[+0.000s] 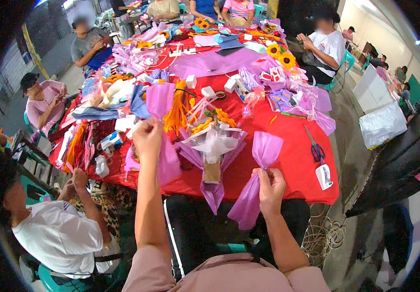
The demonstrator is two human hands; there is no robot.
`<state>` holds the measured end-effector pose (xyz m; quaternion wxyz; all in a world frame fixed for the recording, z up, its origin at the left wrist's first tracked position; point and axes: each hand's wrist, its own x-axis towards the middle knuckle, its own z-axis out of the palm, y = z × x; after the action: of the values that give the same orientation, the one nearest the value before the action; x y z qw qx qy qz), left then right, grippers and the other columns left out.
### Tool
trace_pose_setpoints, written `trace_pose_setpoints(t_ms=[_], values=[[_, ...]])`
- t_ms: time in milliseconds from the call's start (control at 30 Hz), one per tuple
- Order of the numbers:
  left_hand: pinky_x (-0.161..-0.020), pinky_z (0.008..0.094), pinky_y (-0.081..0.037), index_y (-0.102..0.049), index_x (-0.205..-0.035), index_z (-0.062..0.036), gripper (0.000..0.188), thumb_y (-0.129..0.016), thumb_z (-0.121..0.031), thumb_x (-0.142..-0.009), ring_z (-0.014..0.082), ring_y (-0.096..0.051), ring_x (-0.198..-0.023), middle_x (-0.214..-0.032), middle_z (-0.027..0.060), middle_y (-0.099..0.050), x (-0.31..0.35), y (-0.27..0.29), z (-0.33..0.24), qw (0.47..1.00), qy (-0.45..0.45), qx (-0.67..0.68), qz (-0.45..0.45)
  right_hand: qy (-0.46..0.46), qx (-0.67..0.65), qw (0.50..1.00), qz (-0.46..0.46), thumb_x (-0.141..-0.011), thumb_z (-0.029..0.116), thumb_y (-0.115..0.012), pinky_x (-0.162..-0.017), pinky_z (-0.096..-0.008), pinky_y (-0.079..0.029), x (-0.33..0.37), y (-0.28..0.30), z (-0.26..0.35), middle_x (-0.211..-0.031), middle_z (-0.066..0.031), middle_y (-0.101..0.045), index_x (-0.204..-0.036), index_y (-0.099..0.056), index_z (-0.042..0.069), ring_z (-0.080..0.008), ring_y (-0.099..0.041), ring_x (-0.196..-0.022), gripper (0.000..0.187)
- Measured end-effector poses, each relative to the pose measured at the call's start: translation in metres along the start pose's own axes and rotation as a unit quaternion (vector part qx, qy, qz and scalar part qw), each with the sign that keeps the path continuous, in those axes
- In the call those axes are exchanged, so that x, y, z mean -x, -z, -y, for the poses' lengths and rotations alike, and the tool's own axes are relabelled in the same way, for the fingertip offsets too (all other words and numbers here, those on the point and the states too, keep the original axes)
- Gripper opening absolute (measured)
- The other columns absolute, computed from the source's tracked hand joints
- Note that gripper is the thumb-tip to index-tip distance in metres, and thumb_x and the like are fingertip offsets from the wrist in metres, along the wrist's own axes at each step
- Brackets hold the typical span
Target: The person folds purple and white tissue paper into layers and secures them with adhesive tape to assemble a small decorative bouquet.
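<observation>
My left hand [147,138] is raised over the table's near edge, its fingers pinching a piece of sheer purple wrapping [160,100] that fans out above and hangs below the grip. Lower and to the right, my right hand [271,187] pinches a second purple wrapping piece [267,147] at its gathered middle, so it flares at both ends. Between them lies a bouquet [213,141] with orange-yellow petals, white mesh and purple wrapping; its brown block-like base [212,172] points toward me.
Scissors [314,146] lie on the red tablecloth [297,170] at right, above a white tag [323,176]. Orange fuzzy stems [176,109], sunflowers [286,60] and white blocks [230,85] crowd the table. A person in white [64,228] sits close at left; others work around the table.
</observation>
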<state>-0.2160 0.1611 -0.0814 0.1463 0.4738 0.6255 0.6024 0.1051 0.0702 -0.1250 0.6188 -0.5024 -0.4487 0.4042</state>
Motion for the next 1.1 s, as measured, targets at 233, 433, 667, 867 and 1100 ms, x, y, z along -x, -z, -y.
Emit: trace_pose_setpoints(t_ms=[233, 433, 667, 867, 1100], values=[[-0.071, 0.0253, -0.049, -0.069, -0.084, -0.0016, 0.003, -0.066, 0.000, -0.084, 0.0104, -0.062, -0.074, -0.082, 0.0036, -0.068, 0.149, -0.010, -0.095, 0.866, 0.219, 0.420, 0.158, 0.118, -0.043, 0.991, 0.033, -0.093, 0.004, -0.057, -0.075, -0.0264, -0.050, 0.030, -0.031, 0.063, -0.089, -0.0106, -0.068, -0.091, -0.057, -0.001, -0.0127, -0.063, -0.080, 0.005], [-0.088, 0.0334, -0.050, -0.064, -0.086, -0.0013, 0.006, -0.061, -0.005, -0.091, 0.0205, -0.065, -0.092, -0.097, 0.0134, -0.069, 0.197, -0.021, -0.121, 0.799, 0.217, 0.525, 0.199, 0.151, -0.010, 0.988, 0.017, -0.090, 0.002, -0.060, -0.071, -0.0249, -0.049, 0.056, -0.020, 0.075, -0.086, -0.0099, -0.068, -0.088, -0.056, -0.001, -0.0114, -0.062, -0.076, 0.005], [-0.090, 0.0353, -0.051, -0.060, -0.086, -0.0019, 0.009, -0.058, -0.007, -0.094, 0.0219, -0.066, -0.094, -0.101, 0.0165, -0.069, 0.218, -0.028, -0.145, 0.796, 0.181, 0.540, 0.205, 0.206, 0.028, 0.978, -0.026, -0.086, 0.000, -0.063, -0.067, -0.0272, -0.049, 0.068, -0.006, 0.085, -0.078, -0.0078, -0.064, -0.084, -0.056, -0.001, -0.0115, -0.059, -0.074, 0.008], [-0.086, 0.0312, -0.050, -0.061, -0.086, -0.0026, 0.010, -0.060, -0.009, -0.093, 0.0173, -0.064, -0.090, -0.095, 0.0117, -0.069, 0.232, -0.039, -0.133, 0.803, 0.201, 0.530, 0.183, 0.192, 0.013, 0.981, -0.008, -0.089, 0.001, -0.063, -0.063, -0.0222, -0.044, 0.070, -0.003, 0.070, -0.077, -0.0019, -0.061, -0.083, -0.055, 0.001, -0.0054, -0.052, -0.070, 0.010], [-0.062, 0.0196, -0.042, -0.066, -0.088, -0.0010, 0.007, -0.069, -0.007, -0.084, 0.0068, -0.056, -0.069, -0.080, -0.0007, -0.064, 0.256, -0.038, -0.010, 0.894, 0.308, 0.321, 0.056, -0.016, 0.084, 0.995, -0.048, -0.089, 0.008, -0.063, -0.058, -0.0233, -0.037, 0.078, 0.017, -0.047, -0.072, 0.0030, -0.054, -0.079, -0.056, 0.003, -0.0046, -0.046, -0.064, 0.014]])
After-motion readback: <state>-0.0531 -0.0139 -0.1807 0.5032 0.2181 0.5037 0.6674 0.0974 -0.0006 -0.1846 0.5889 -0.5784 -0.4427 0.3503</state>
